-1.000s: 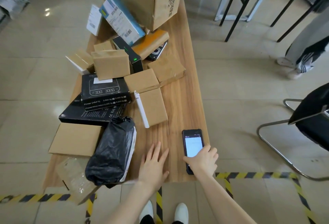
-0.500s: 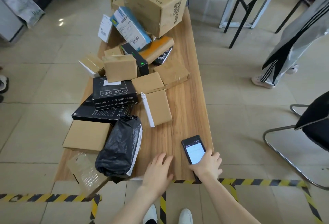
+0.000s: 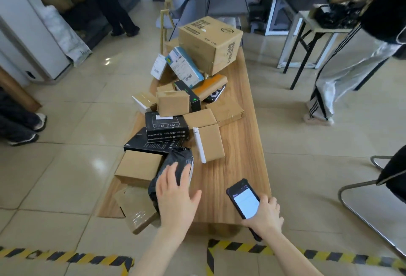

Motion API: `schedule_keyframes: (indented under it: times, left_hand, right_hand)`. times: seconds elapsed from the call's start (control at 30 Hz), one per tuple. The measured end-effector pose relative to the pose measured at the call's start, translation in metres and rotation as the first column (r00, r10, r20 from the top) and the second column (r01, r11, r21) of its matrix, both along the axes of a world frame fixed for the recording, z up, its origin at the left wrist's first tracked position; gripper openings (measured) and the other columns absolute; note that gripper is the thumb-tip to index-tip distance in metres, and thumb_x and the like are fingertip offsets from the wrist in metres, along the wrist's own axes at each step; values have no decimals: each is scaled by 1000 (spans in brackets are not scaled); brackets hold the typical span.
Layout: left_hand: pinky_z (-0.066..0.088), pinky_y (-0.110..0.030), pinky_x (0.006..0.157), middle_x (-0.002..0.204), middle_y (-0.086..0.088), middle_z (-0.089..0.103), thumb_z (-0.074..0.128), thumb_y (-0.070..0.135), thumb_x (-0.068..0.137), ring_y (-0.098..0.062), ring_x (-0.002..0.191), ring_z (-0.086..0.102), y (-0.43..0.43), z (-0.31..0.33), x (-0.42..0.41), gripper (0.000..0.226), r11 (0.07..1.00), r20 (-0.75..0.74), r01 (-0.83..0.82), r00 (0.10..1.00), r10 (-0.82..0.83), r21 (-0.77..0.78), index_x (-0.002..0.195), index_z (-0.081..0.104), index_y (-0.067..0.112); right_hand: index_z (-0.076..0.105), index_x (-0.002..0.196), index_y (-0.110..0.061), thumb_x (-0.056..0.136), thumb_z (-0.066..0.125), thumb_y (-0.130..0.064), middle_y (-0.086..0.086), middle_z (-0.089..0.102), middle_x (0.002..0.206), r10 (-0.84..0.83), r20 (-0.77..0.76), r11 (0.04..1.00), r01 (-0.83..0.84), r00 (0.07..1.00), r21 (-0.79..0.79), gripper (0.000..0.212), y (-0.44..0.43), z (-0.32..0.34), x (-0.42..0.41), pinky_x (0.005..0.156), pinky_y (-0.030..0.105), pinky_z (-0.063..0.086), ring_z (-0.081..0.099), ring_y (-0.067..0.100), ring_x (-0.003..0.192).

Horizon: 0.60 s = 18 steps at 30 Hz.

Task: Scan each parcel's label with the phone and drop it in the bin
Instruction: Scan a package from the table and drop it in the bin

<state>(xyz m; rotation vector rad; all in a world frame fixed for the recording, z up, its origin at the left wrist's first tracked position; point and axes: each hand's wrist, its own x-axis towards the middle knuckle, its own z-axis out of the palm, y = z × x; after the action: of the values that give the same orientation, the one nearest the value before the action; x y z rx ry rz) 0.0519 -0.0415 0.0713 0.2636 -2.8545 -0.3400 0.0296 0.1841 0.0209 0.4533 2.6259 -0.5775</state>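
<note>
- Nearest us, the yellow-and-black floor tape runs across the tiles just short of the wooden table.
- The right hand grips the phone by its lower end, fingers curled round it. The screen is lit white and faces up over the table's near right corner.
- The left hand lies flat on the black bag parcel at the near left, fingers spread and straight.
- Just left of that, a film-wrapped parcel hangs over the near edge, and a plain brown box sits touching the bag.
- Mid-table, a black scale box rides on a flatter black one, with small brown cartons heaped around it.
- At the far end stands a big carton, with a blue-and-white labelled box leaning on it.
- Beyond on the right, a person in silvery trousers stands at another table.
</note>
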Motion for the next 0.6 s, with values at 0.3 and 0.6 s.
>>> schedule_keyframes:
  times: [0.3,0.6]
  left_hand:
    - [40,-38,105,155,-8,20,58,57,87,-28,135,35,-31,-1,-7,86,998,315,-55,947,66,-44,153,9,33]
    - [39,-40,101,145,-12,28,57,57,85,-29,125,42,-39,-16,-11,89,997,364,-14,931,38,-71,153,4,34]
  right_hand:
    - [28,134,-28,58,84,-46,-3,36,131,163,-101,985,-167,981,-32,96,-4,23,3,108,43,35,40,16,124]
    - [28,132,-31,52,82,-47,-6,36,126,203,-130,978,-207,970,-17,98,11,29,2,103,40,36,40,13,120]
